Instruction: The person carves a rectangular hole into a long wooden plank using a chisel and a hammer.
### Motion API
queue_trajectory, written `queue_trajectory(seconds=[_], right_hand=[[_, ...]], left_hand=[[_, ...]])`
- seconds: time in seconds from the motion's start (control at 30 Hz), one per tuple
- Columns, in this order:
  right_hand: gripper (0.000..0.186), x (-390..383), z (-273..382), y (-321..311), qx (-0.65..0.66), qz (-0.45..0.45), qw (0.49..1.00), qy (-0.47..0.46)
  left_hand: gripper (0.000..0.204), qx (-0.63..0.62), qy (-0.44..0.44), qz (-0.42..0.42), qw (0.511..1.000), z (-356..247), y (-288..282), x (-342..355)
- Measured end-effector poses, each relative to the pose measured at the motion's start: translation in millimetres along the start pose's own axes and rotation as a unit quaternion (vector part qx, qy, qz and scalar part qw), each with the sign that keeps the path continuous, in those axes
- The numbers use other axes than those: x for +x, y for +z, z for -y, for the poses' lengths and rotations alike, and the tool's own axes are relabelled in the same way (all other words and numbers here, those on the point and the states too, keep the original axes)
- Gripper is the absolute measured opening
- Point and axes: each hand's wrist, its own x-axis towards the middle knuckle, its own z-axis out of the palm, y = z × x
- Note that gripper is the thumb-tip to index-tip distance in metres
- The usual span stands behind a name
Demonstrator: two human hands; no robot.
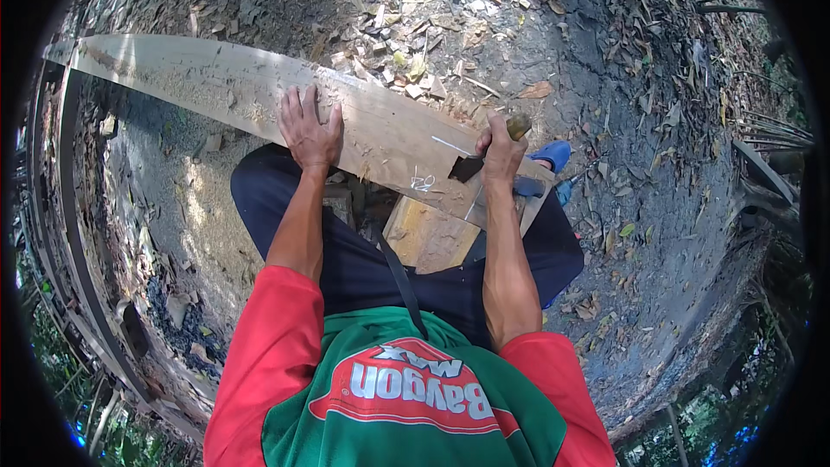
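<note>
A long wooden board (380, 125) lies slantwise across my legs, with white marks on its face and wood shavings scattered over it. My left hand (311, 130) rests flat on the board's middle, fingers stretched out. Near its right end, my right hand (501, 151) is closed round a tool with a rounded yellow-brown handle (519, 126), whose end sticks out past the fist. The tool's working end is hidden. Beside that hand is a dark four-sided patch (465, 169); whether it is a hole or a blade, I cannot tell.
A wooden block (428, 233) supports the board between my legs. A dark grey metal-looking piece (528, 187) sits by my right wrist. A blue shoe (553, 154) shows beyond the board's right end. Dry leaves and wood chips (415, 60) litter the dirt ground.
</note>
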Motion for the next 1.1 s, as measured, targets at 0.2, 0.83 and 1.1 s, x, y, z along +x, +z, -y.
queue_trajectory(seconds=[0.2, 0.83, 1.1], right_hand=[[0.023, -59, 76, -32, 0.188, 0.001, 0.982, -0.019], [0.017, -71, -10, -15, -0.079, -0.026, 0.963, -0.257], [0.014, -119, -45, -14, -0.17, -0.05, 0.939, -0.296]], left_hand=[[0.062, 0.003, -0.003, -0.009, 1.0, 6, -3, -5], [0.063, -0.001, -0.017, 0.008, 1.0, 1, -4, -4], [0.063, -0.002, -0.009, 0.005, 1.0, 6, -3, -5]])
